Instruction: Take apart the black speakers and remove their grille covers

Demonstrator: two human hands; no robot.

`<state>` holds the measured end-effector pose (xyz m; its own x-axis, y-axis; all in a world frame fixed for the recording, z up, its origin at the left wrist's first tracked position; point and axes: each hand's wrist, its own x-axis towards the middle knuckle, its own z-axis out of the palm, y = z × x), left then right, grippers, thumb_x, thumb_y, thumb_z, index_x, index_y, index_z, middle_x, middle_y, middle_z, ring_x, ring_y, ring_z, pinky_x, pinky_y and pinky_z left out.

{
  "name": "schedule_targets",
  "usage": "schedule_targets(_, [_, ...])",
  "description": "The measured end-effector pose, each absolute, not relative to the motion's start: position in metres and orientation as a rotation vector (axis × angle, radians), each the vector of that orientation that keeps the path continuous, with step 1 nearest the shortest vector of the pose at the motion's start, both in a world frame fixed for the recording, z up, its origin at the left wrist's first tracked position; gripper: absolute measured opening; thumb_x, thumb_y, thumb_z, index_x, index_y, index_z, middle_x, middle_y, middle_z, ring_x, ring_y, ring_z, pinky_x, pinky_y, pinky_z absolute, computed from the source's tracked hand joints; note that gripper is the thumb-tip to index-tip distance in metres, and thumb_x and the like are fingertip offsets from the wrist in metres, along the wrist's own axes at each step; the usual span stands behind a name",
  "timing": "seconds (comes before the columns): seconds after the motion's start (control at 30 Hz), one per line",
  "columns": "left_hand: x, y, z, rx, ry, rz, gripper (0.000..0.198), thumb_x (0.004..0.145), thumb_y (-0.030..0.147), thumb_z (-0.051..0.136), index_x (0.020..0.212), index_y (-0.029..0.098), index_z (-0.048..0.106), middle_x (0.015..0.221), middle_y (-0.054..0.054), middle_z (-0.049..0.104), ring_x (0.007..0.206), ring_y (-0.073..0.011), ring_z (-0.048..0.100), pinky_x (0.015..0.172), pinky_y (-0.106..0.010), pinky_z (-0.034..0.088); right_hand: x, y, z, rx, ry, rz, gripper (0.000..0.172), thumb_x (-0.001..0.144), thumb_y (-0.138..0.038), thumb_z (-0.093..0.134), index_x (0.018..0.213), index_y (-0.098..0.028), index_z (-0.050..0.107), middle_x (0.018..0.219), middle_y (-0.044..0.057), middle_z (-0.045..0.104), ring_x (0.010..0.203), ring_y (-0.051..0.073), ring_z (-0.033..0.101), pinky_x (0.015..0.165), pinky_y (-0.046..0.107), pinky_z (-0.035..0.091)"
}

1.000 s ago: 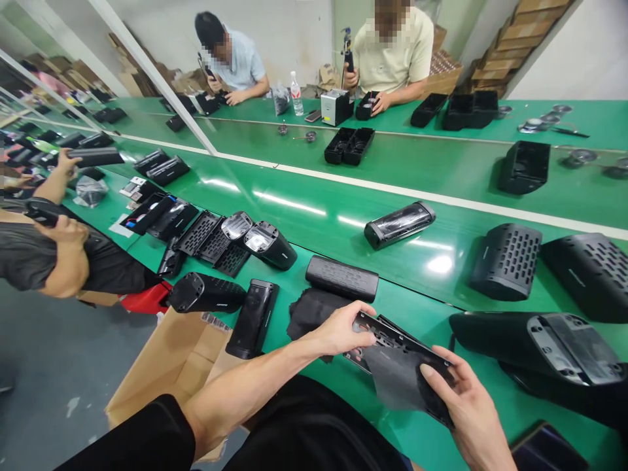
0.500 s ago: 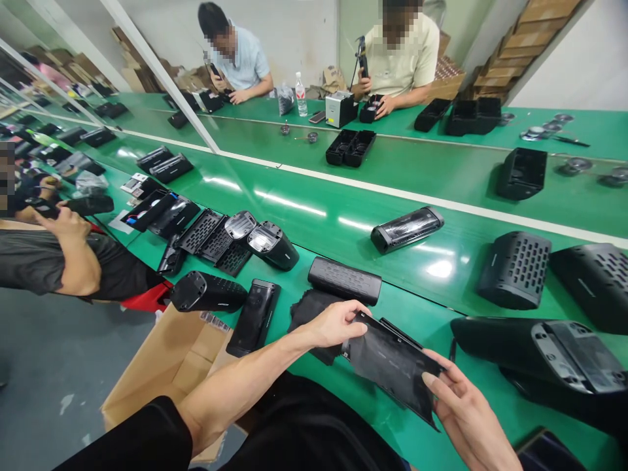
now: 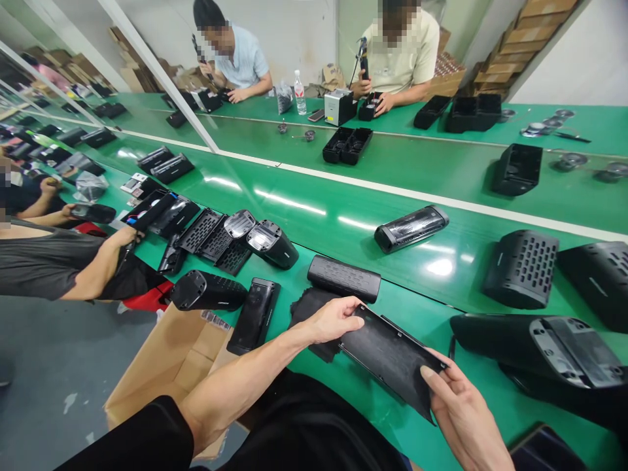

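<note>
Both hands grip a black plastic speaker panel (image 3: 387,356) above the green bench, its inner face up and small clips along its edges. My left hand (image 3: 334,322) pinches the upper left corner, the thumb on the inner face. My right hand (image 3: 458,399) holds the opposite end, its thumb on the inner face and fingers behind the rim. Beneath my left hand lies a dark cloth-like pile (image 3: 314,314). Just beyond it rests a black perforated speaker shell (image 3: 344,277). The underside of the panel is hidden.
Black speaker bodies (image 3: 523,268) stand on the right, with a large one (image 3: 490,343) beside my right hand. Other housings (image 3: 209,290) lie left. An open cardboard box (image 3: 147,373) is below the bench edge. Co-workers sit across and at left.
The panel has tilted slightly, and its inner face looks smoother and more evenly dark. Housings on the green belt have shifted a little. The left co-worker's arm has lowered toward the bench.
</note>
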<state>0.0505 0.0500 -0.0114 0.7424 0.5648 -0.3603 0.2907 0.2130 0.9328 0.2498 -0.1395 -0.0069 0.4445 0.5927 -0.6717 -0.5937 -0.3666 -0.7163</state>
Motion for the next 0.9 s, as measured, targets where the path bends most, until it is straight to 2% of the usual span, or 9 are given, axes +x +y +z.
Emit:
schedule_targets(0.1, [0.053, 0.047, -0.011, 1.312, 0.728, 0.251, 0.026, 0.088, 0.032, 0.064, 0.108, 0.015, 0.068, 0.077, 0.005, 0.050, 0.071, -0.0108, 0.041, 0.066, -0.025, 0.031, 0.253, -0.140, -0.020, -1.537, 0.043, 1.228, 0.056, 0.063, -0.047, 0.096, 0.110, -0.026, 0.075, 0.072, -0.002, 0.064, 0.068, 0.016, 0.060, 0.064, 0.024, 0.056])
schedule_targets(0.2, [0.055, 0.045, -0.013, 1.253, 0.730, 0.278, 0.025, 0.088, 0.033, 0.065, 0.106, 0.015, 0.068, 0.080, 0.003, 0.054, 0.071, -0.0110, 0.043, 0.069, -0.025, 0.032, 0.257, -0.144, -0.034, -1.548, 0.007, 1.236, 0.059, 0.068, -0.051, 0.093, 0.117, -0.027, 0.072, 0.096, 0.003, 0.075, 0.080, 0.022, 0.069, 0.068, 0.030, 0.058])
schedule_targets(0.3, [0.055, 0.043, -0.015, 1.225, 0.734, 0.291, 0.026, 0.088, 0.033, 0.066, 0.106, 0.015, 0.068, 0.082, 0.003, 0.055, 0.073, -0.0111, 0.043, 0.070, -0.025, 0.033, 0.259, -0.147, -0.038, -1.566, -0.028, 1.221, 0.064, 0.069, -0.052, 0.091, 0.124, -0.028, 0.069, 0.107, 0.004, 0.077, 0.086, 0.024, 0.071, 0.071, 0.032, 0.058])
schedule_targets(0.37, [0.054, 0.043, -0.016, 1.221, 0.732, 0.293, 0.027, 0.089, 0.035, 0.066, 0.108, 0.015, 0.068, 0.083, 0.003, 0.055, 0.073, -0.0112, 0.044, 0.071, -0.025, 0.033, 0.260, -0.146, -0.036, -1.571, -0.038, 1.211, 0.068, 0.068, -0.052, 0.092, 0.126, -0.027, 0.068, 0.106, 0.005, 0.077, 0.086, 0.025, 0.071, 0.070, 0.032, 0.058])
schedule_targets(0.53, [0.051, 0.043, -0.016, 1.224, 0.789, 0.256, 0.031, 0.094, 0.041, 0.060, 0.111, 0.017, 0.069, 0.079, 0.003, 0.053, 0.069, -0.0116, 0.041, 0.069, -0.025, 0.035, 0.260, -0.143, -0.027, -1.613, -0.048, 1.192, 0.070, 0.065, -0.053, 0.093, 0.124, -0.025, 0.069, 0.082, 0.001, 0.071, 0.082, 0.023, 0.069, 0.065, 0.027, 0.056])
schedule_targets(0.73, [0.050, 0.043, -0.017, 1.243, 0.760, 0.296, 0.043, 0.093, 0.051, 0.062, 0.118, 0.017, 0.069, 0.085, 0.001, 0.057, 0.074, -0.0133, 0.045, 0.073, -0.026, 0.037, 0.267, -0.148, -0.026, -1.556, -0.088, 1.179, 0.070, 0.068, -0.050, 0.093, 0.129, -0.027, 0.067, 0.099, 0.003, 0.072, 0.085, 0.021, 0.066, 0.070, 0.026, 0.056])
schedule_targets(0.8, [0.049, 0.044, -0.019, 1.265, 0.764, 0.293, 0.048, 0.093, 0.055, 0.061, 0.122, 0.018, 0.069, 0.083, 0.001, 0.057, 0.074, -0.0135, 0.045, 0.073, -0.026, 0.039, 0.271, -0.152, -0.027, -1.565, -0.053, 1.185, 0.070, 0.065, -0.046, 0.096, 0.127, -0.028, 0.068, 0.100, 0.002, 0.071, 0.084, 0.018, 0.064, 0.066, 0.022, 0.054])
schedule_targets(0.9, [0.047, 0.045, -0.022, 1.288, 0.797, 0.297, 0.052, 0.092, 0.058, 0.061, 0.124, 0.018, 0.069, 0.082, 0.000, 0.057, 0.075, -0.0146, 0.047, 0.075, -0.027, 0.042, 0.274, -0.158, -0.034, -1.635, 0.003, 1.206, 0.073, 0.059, -0.043, 0.100, 0.122, -0.027, 0.068, 0.113, 0.003, 0.072, 0.089, 0.019, 0.065, 0.062, 0.020, 0.052])
